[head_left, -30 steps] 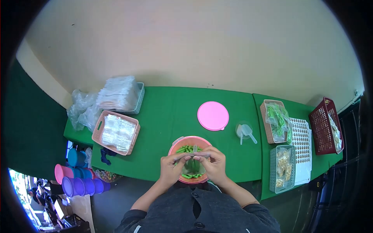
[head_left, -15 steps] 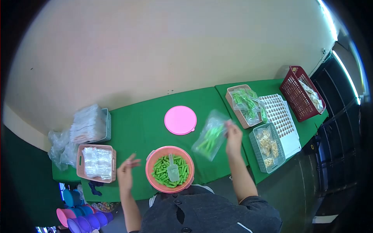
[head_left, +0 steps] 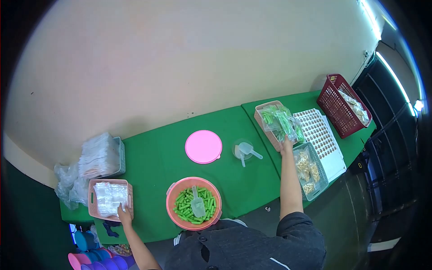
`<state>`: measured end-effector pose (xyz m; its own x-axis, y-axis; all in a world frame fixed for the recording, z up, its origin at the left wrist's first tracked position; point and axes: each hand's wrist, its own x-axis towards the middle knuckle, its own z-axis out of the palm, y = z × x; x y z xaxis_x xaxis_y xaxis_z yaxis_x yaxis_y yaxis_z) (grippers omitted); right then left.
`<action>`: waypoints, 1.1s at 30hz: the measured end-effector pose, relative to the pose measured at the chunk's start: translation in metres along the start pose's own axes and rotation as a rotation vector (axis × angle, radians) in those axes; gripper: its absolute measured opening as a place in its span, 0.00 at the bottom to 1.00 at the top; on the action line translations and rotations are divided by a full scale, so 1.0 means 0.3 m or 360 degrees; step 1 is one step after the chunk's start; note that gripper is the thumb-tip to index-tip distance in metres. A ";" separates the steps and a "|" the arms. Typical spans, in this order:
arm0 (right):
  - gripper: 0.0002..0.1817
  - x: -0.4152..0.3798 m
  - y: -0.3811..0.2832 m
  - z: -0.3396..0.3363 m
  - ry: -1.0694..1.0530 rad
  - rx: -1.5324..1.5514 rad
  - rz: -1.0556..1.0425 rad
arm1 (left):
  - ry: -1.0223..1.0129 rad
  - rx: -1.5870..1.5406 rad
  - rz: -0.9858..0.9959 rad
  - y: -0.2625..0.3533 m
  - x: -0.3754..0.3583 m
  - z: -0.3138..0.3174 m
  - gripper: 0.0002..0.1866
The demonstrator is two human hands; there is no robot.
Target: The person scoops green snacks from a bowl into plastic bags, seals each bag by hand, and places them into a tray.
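- near left: the left hand (head_left: 125, 215) touches clear bags (head_left: 109, 198) in a pink basket (head_left: 130, 191); cannot tell if its grip is closed. likely light, slippery; pinch one edge.
- farther right: the right hand (head_left: 286, 146) meets green-filled bags (head_left: 282, 120) in a peach basket (head_left: 271, 137), grip hidden; likely soft, best held by an edge.
- half a second ago, a filled bag hung over the tabletop (head_left: 155, 166).

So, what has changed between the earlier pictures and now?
The right hand carried the filled bag rightward to the basket of green bags; whether it has let go is unclear. The left hand released that bag and moved left to the clear bags. The scoop in the bowl and the pink lid stayed put.
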<state>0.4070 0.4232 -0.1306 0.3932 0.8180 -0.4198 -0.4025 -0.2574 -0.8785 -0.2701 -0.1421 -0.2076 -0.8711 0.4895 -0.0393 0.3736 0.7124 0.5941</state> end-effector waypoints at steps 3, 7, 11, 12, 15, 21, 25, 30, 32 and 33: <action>0.42 0.048 0.072 -0.012 0.0051 0.0062 -0.0067 | 0.0285 0.0510 -0.0086 0.071 -0.037 -0.045 0.30; 0.52 -0.015 0.124 0.024 0.0213 -0.0092 -0.0587 | 0.0298 0.0679 -0.0049 -0.030 0.008 -0.067 0.38; 0.50 -0.228 0.136 0.110 0.0503 -0.0873 -0.0816 | 0.0122 0.0673 -0.0170 0.019 0.007 -0.078 0.50; 0.50 -0.262 0.163 0.120 0.0503 -0.0870 -0.0817 | 0.0074 0.0708 -0.0306 0.055 -0.005 -0.081 0.52; 0.50 -0.361 0.231 0.156 0.0395 -0.1048 -0.1027 | 0.0524 0.1198 -0.0095 0.107 -0.040 -0.056 0.53; 0.47 -0.491 0.286 0.206 0.0057 -0.1128 -0.1086 | 0.0193 0.0728 -0.0271 0.094 0.003 -0.074 0.55; 0.43 -0.526 0.310 0.207 -0.0062 -0.1225 -0.1050 | 0.0328 0.0741 -0.0221 0.064 -0.008 -0.068 0.45; 0.43 -0.487 0.329 0.166 -0.0048 -0.1414 -0.1094 | 0.0630 0.0065 -0.0151 0.109 -0.026 -0.106 0.12; 0.45 -0.428 0.291 0.141 0.0542 -0.1618 -0.0936 | 0.0702 -0.0075 -0.0039 0.151 -0.055 -0.137 0.12; 0.45 -0.386 0.276 0.120 0.0537 -0.1613 -0.0944 | 0.0773 -0.0212 0.0081 0.174 -0.070 -0.153 0.12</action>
<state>0.2984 0.3258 -0.1467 0.5522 0.8091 0.2009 0.6797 -0.2975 -0.6704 -0.2470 -0.1382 -0.1389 -0.9124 0.2091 0.3519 0.4032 0.6079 0.6841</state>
